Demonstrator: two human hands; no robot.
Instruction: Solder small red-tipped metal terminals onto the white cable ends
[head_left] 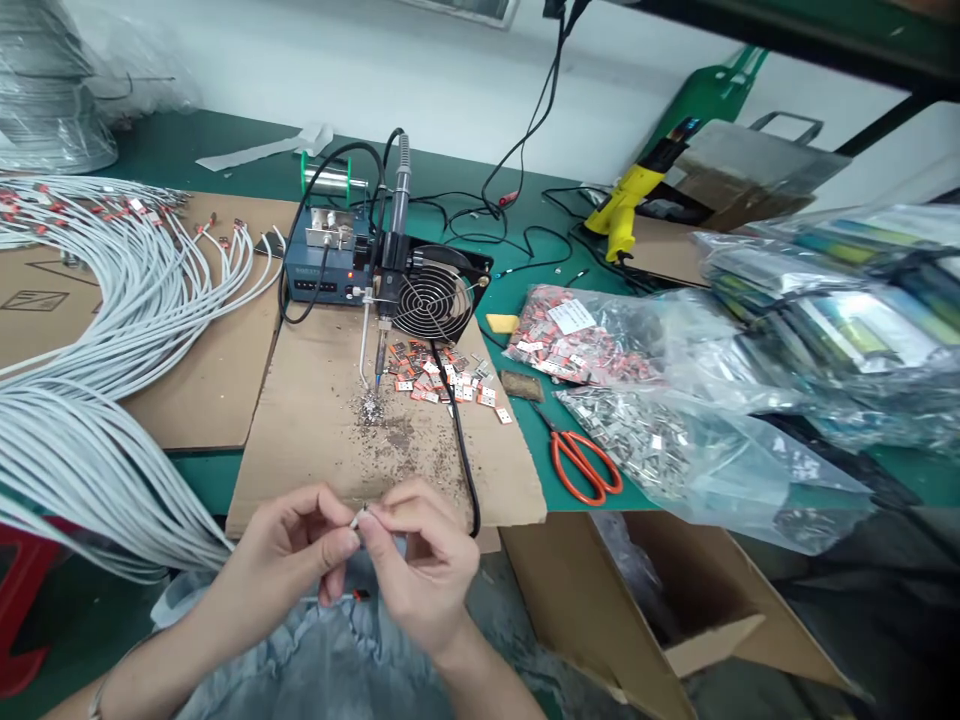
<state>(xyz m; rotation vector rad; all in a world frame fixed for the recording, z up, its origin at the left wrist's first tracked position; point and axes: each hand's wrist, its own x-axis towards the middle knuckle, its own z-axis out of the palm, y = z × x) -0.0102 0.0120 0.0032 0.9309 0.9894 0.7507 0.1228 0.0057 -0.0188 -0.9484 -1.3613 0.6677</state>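
Left of the cardboard sheet (300, 430), white cables (90, 460) are running out of view. By its near edge, the left hand (300, 540) and right hand (424, 560) are pinching a tiny piece (360, 516), fingertips mostly covering it. Right of the sheet, wrapped packs (840, 320) are blurring.

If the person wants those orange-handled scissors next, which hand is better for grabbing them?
Probably the right hand: the scissors lie on its side, nearer than to the left hand. Its fingers are busy at a small piece, though.
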